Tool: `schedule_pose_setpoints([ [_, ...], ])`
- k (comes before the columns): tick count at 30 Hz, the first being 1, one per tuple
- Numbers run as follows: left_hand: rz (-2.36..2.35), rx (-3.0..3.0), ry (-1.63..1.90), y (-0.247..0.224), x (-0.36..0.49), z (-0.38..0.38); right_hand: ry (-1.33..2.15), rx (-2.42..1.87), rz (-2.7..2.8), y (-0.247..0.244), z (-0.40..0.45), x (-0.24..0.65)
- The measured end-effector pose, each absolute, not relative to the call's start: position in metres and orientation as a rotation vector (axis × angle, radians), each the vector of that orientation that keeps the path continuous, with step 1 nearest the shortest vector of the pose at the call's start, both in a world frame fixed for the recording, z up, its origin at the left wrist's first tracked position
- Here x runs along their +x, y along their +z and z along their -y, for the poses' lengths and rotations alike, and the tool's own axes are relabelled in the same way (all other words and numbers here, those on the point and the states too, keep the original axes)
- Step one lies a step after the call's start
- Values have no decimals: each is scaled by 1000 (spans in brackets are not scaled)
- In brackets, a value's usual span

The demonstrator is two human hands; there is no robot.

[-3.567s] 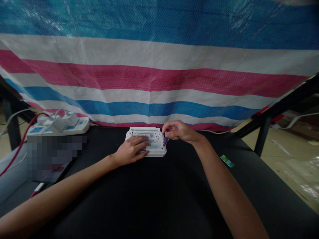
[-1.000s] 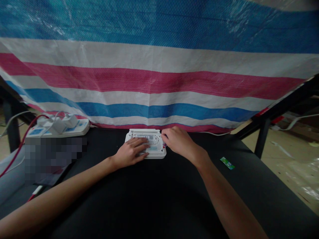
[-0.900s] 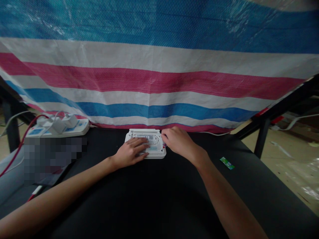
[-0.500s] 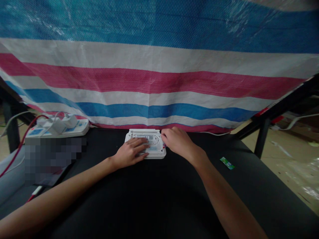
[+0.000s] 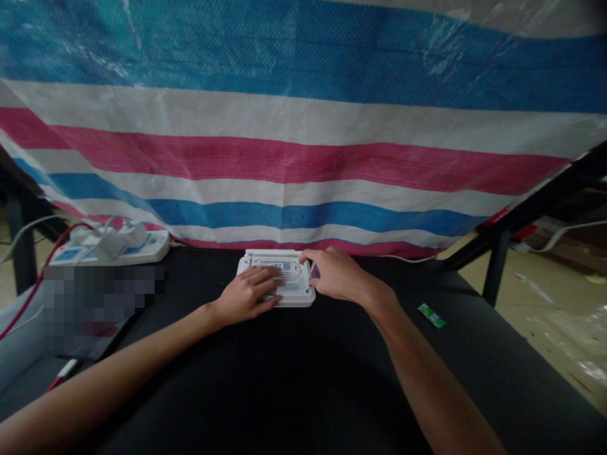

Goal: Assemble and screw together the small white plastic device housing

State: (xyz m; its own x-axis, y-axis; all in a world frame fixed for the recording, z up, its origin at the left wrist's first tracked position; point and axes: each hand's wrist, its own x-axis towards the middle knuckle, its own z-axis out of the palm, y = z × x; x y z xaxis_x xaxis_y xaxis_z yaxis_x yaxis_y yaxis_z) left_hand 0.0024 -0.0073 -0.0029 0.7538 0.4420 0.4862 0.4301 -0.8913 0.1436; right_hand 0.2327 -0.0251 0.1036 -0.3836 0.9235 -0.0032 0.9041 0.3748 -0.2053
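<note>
Wi-Fi router, white, is lying label side up near far edge of blk table, approx. center, w/ its long white bar facing the tarp. L hand is resting palm-down on router's L half, fingers slightly apart, pressing flat, not clamping. R hand is curling at router's R edge, fingers closing around a small purple tool; tool is mostly hiding under the hand, so tip contact w/ router: can't tell. Green packet is lying on table to the R, well apart from R hand. Far L: power strip is holding white plugs; red cable is running down beside it. Dark flat device, partly pixelated, is lying nearer than strip.
</note>
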Motion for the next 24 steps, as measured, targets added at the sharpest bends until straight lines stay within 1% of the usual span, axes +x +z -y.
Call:
schedule_pose_setpoints([
  [13,-716,2923,843,-3,3,7,324,-1583,2537,102,21,238],
  [24,-730,2933,835,-3,2,7,278,-1669,2511,100,23,235],
])
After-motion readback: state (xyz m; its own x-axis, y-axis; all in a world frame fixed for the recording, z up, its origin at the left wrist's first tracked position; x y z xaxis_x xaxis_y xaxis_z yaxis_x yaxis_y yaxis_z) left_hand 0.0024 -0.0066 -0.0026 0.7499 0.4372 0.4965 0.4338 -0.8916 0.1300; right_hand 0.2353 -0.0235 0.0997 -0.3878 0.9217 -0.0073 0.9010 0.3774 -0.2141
